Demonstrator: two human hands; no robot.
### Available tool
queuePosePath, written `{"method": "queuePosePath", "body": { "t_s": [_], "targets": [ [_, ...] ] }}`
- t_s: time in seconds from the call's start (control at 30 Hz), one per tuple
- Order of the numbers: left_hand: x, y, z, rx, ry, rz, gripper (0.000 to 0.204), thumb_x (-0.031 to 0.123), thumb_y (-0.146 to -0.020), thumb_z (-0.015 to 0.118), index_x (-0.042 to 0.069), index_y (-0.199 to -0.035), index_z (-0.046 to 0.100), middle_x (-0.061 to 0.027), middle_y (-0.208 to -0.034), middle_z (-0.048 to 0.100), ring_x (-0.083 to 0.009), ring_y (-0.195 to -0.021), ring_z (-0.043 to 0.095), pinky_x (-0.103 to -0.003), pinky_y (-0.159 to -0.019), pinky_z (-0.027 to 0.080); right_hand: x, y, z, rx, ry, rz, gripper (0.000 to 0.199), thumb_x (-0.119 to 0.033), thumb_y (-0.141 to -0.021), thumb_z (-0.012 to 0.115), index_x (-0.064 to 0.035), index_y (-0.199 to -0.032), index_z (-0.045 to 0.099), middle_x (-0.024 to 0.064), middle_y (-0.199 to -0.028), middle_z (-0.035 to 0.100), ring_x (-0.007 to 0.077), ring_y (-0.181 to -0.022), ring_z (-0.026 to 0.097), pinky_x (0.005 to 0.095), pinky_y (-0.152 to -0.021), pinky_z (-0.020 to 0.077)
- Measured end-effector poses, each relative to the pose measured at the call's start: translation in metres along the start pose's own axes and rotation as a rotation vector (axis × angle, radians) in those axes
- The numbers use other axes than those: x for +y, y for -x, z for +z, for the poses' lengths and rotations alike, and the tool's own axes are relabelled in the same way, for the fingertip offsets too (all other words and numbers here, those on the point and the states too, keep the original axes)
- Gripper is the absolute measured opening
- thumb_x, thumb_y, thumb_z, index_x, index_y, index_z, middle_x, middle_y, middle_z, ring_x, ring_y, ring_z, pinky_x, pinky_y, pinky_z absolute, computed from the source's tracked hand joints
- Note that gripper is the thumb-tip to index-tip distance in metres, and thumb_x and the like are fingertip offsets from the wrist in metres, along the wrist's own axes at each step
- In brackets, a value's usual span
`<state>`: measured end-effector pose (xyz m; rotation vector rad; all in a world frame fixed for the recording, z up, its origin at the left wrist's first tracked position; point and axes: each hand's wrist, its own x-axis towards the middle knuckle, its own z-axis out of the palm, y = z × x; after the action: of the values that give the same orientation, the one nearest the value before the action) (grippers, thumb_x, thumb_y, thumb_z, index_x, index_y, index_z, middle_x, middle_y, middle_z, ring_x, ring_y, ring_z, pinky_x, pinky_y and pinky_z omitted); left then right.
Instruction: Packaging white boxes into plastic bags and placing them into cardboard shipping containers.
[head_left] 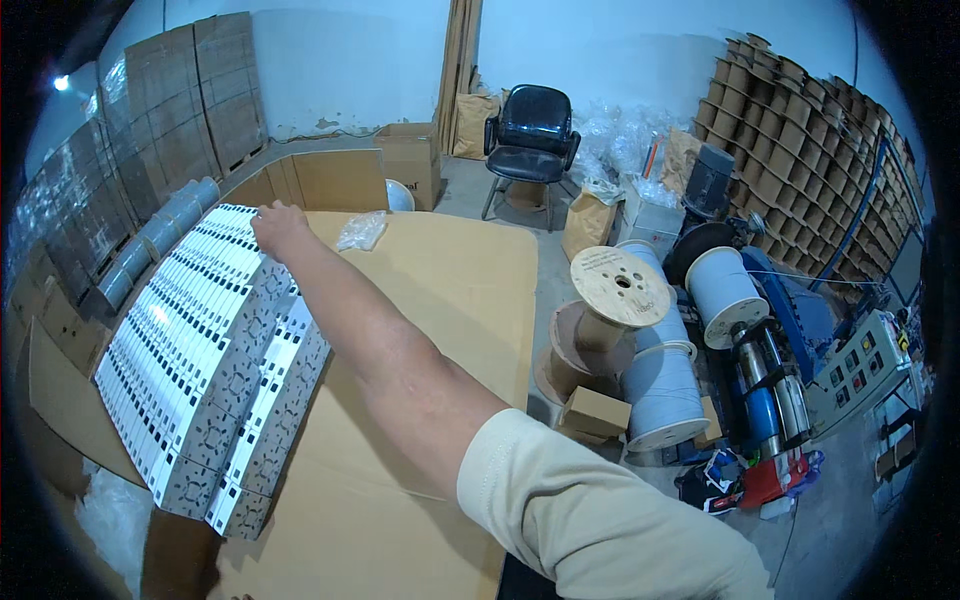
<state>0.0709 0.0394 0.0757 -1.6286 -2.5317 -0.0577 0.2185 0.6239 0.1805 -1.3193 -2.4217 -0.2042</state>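
My right arm, in a cream short sleeve, reaches from the lower right across to the far end of a stack of white slotted plastic pieces (185,310). There my right hand (281,230) bends its fingers down onto the top far corner. The fingers are closed, and what lies between them is hidden. The pieces sit in tight rows, with grey patterned end faces (225,425) toward the right. They stand on a cardboard-covered table (430,300). A small clear plastic bag (362,231) lies just right of the hand. My left hand does not show.
Open cardboard flaps (75,405) border the stack on the left. Right of the table stand a wooden spool (620,285), white cable reels (665,395) and a machine with a control panel (860,370). A black chair (530,140) stands at the back.
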Motion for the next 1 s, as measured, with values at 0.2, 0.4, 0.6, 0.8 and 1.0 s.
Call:
{"method": "queuePosePath", "body": {
  "t_s": [0.2, 0.4, 0.6, 0.8, 1.0],
  "targets": [
    [-0.004, -0.003, 0.005, -0.001, 0.04, -0.015, 0.062, 0.046, -0.106, 0.041, -0.002, -0.146, 0.046, -0.0222, -0.152, 0.044, -0.0397, -0.14, 0.039, -0.051, -0.116, 0.03, 0.002, -0.003, 0.01, -0.103, 0.057, -0.082, 0.034, -0.019, -0.096, 0.056, -0.0155, -0.129, 0.064, 0.0066, -0.14, 0.057, 0.0283, -0.13, 0.053, 0.0452, -0.099, 0.0503],
    [0.004, -0.009, 0.0, -0.064, 0.067, -0.075, 0.063, 0.046, -0.106, 0.041, -0.001, -0.147, 0.045, -0.0224, -0.154, 0.04, -0.0407, -0.142, 0.036, -0.052, -0.116, 0.029, 0.008, -0.005, 0.028, 0.013, -0.026, -0.05, 0.031, -0.018, -0.096, 0.057, -0.0152, -0.125, 0.067, 0.0103, -0.141, 0.055, 0.0298, -0.13, 0.053, 0.0459, -0.1, 0.0504],
    [-0.007, -0.006, 0.015, -0.006, 0.129, -0.022, 0.063, 0.045, -0.106, 0.042, -0.003, -0.145, 0.046, -0.0249, -0.154, 0.038, -0.0433, -0.142, 0.035, -0.054, -0.116, 0.028, 0.004, -0.012, 0.029, -0.081, -0.028, -0.043, 0.034, -0.023, -0.1, 0.051, -0.0155, -0.13, 0.065, 0.0092, -0.153, 0.044, 0.0297, -0.141, 0.044, 0.0467, -0.108, 0.0442],
    [-0.003, -0.005, 0.006, 0.036, 0.037, -0.016, 0.06, 0.044, -0.106, 0.041, -0.003, -0.143, 0.048, -0.0245, -0.15, 0.044, -0.0424, -0.139, 0.039, -0.053, -0.114, 0.032, 0.004, -0.016, 0.031, -0.038, -0.102, -0.059, 0.031, -0.019, -0.097, 0.055, -0.0179, -0.126, 0.066, 0.0118, -0.141, 0.052, 0.0323, -0.132, 0.052, 0.0463, -0.102, 0.0504],
    [0.008, -0.012, -0.006, 0.053, -0.019, 0.014, 0.057, 0.044, -0.107, 0.04, -0.003, -0.137, 0.054, -0.0216, -0.144, 0.051, -0.0404, -0.131, 0.048, -0.052, -0.11, 0.036, 0.031, -0.026, 0.045, 0.003, -0.199, -0.074, 0.028, -0.016, -0.096, 0.055, -0.0145, -0.123, 0.062, 0.0203, -0.127, 0.058, 0.0381, -0.12, 0.06, 0.0479, -0.098, 0.0523]
  ]
}}
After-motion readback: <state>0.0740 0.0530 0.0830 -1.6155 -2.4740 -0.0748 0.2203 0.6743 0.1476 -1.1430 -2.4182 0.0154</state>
